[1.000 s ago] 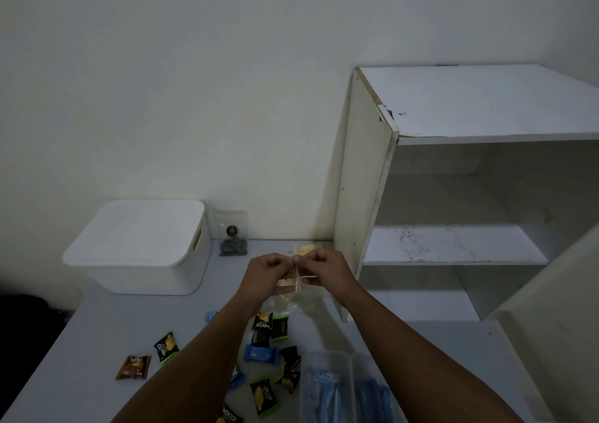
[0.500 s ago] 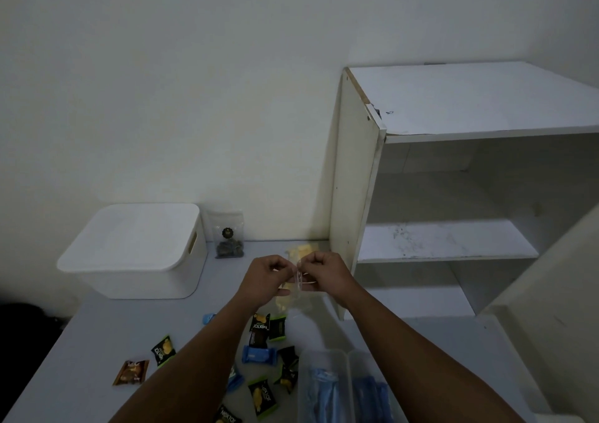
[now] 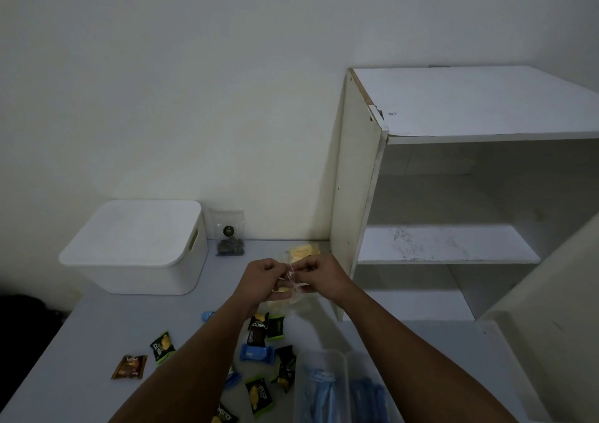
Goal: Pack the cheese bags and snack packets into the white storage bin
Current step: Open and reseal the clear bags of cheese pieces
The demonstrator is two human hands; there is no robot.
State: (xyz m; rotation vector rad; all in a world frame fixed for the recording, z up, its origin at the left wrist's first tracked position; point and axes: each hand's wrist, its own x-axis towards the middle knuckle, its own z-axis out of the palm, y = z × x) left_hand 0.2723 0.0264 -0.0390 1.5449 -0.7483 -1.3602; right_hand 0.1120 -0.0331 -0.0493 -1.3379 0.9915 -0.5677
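My left hand and my right hand meet above the table, and both pinch the top edge of a clear cheese bag with yellow pieces in it. A second cheese bag lies behind them by the shelf unit. The white storage bin stands at the back left with its lid on. Several small snack packets lie on the grey table: black-and-green ones, a brown one and a blue one.
A clear pouch of dark pieces leans on the wall beside the bin. A white open shelf unit fills the right side. Clear plastic containers with blue items sit at the front edge.
Both hands have stayed together on the cheese bag's top edge, with only slight finger movement. The view has shifted a little.
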